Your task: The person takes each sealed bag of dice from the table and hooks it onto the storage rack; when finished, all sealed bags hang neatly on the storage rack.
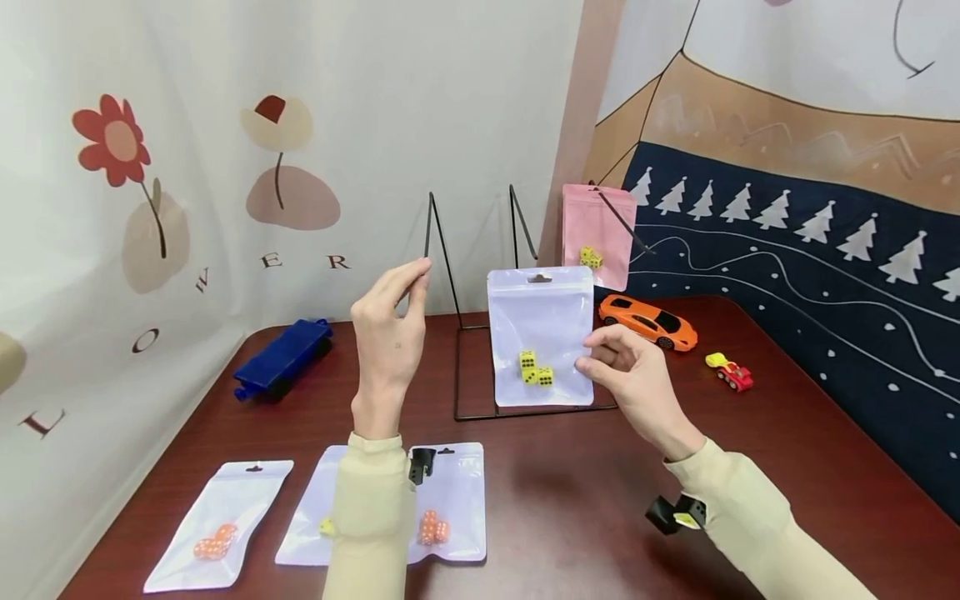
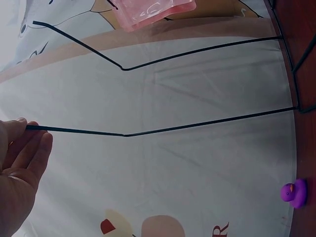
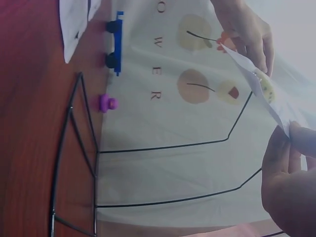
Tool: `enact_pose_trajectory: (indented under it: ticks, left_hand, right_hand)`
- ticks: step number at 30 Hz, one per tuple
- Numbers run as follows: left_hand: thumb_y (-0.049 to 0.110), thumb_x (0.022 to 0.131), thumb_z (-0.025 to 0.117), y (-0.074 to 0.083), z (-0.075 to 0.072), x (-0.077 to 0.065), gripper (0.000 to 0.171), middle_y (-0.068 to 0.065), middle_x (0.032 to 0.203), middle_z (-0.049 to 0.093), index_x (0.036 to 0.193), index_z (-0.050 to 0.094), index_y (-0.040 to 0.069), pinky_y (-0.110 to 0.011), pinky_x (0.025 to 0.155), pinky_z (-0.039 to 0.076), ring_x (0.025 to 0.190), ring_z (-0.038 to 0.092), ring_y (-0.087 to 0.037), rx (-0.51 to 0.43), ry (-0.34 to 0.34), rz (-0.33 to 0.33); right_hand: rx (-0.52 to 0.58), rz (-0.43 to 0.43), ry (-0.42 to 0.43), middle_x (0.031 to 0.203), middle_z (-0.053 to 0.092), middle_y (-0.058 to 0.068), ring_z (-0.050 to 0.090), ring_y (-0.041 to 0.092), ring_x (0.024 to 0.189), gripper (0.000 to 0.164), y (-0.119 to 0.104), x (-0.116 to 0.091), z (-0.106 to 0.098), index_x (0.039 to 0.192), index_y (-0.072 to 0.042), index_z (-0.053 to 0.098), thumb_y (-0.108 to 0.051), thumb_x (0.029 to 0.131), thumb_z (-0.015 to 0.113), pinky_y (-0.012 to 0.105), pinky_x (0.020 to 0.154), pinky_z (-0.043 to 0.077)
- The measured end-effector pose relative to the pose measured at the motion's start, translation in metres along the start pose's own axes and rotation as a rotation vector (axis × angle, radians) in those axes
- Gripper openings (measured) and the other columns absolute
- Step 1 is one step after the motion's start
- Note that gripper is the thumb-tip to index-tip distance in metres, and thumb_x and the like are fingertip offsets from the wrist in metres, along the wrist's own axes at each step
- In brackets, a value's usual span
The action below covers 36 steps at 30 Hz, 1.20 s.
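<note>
A black wire rack [image 1: 476, 417] with forward-pointing hooks stands on the table. My left hand [image 1: 390, 325] pinches the tip of its left hook [image 2: 74, 131] between thumb and fingers. In my right hand [image 1: 630, 375], thumb and fingers pinch the right edge of a pale lilac zip bag [image 1: 540, 312]. That bag is upright in front of the rack, yellow dice [image 1: 528, 360] showing inside and a hang hole at its top. From the right hook hangs a pink zip bag [image 1: 592, 217] with yellow dice.
Front left lie more lilac bags [image 1: 468, 467], partly behind my left sleeve, and a whitish bag [image 1: 243, 500] with orange dice. A blue wheeled toy [image 1: 285, 358] is at back left. An orange toy car [image 1: 648, 321] and small red-yellow toy [image 1: 731, 372] stand right. A purple duck [image 2: 296, 193] sits by the curtain.
</note>
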<state>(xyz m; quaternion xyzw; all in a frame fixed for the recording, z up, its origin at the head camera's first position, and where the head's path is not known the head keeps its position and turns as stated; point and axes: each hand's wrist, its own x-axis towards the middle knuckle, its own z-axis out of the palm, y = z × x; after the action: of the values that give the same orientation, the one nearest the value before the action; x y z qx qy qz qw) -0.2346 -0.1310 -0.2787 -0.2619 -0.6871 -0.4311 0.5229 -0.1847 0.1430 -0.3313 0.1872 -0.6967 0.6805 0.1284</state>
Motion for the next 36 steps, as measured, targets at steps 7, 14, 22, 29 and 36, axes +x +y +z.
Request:
enact_pose_trajectory:
  ticks: [7,14,22,29,36]
  left_hand:
    - [-0.002,0.089,0.064,-0.001,0.000,0.001,0.017,-0.010,0.099,0.070,0.103,0.073,-0.001,-0.027,0.081,0.053,0.090,0.067,-0.024,0.005,-0.003,-0.010]
    - [-0.002,0.089,0.064,-0.001,0.001,0.003,0.017,-0.009,0.100,0.070,0.102,0.073,-0.001,-0.028,0.082,0.053,0.091,0.067,-0.023,-0.002,-0.007,-0.013]
    - [-0.003,0.088,0.064,0.000,0.002,0.006,0.016,-0.009,0.100,0.070,0.101,0.073,0.000,-0.027,0.083,0.053,0.092,0.067,-0.022,-0.007,-0.002,-0.023]
    - [-0.003,0.088,0.064,0.001,0.003,0.008,0.016,-0.008,0.100,0.070,0.101,0.073,0.000,-0.027,0.083,0.053,0.092,0.067,-0.022,-0.014,-0.003,-0.031]
    - [-0.003,0.088,0.064,0.001,0.003,0.007,0.016,-0.009,0.099,0.070,0.100,0.073,-0.001,-0.026,0.083,0.053,0.092,0.067,-0.022,-0.022,0.005,-0.038]
  right_hand:
    - [0.036,-0.009,0.010,0.096,0.061,0.007,0.058,0.019,0.084,0.021,-0.003,0.012,0.004,0.104,0.000,0.062,0.003,0.084,0.069,0.022,0.072,0.054]
    - [0.079,0.003,0.030,0.098,0.060,0.007,0.058,0.019,0.085,0.021,-0.004,0.017,0.009,0.102,-0.004,0.063,0.004,0.084,0.068,0.021,0.073,0.053]
    - [0.157,-0.011,0.043,0.099,0.061,0.009,0.059,0.020,0.086,0.021,-0.006,0.020,0.009,0.102,-0.004,0.063,0.008,0.084,0.066,0.023,0.076,0.054]
    - [0.245,0.004,0.027,0.102,0.060,0.010,0.060,0.020,0.089,0.023,-0.009,0.022,0.008,0.101,-0.005,0.063,0.011,0.084,0.064,0.025,0.078,0.055]
    - [0.273,0.041,0.014,0.108,0.056,0.012,0.058,0.022,0.092,0.021,-0.007,0.024,0.009,0.104,-0.004,0.061,0.009,0.087,0.062,0.025,0.080,0.054]
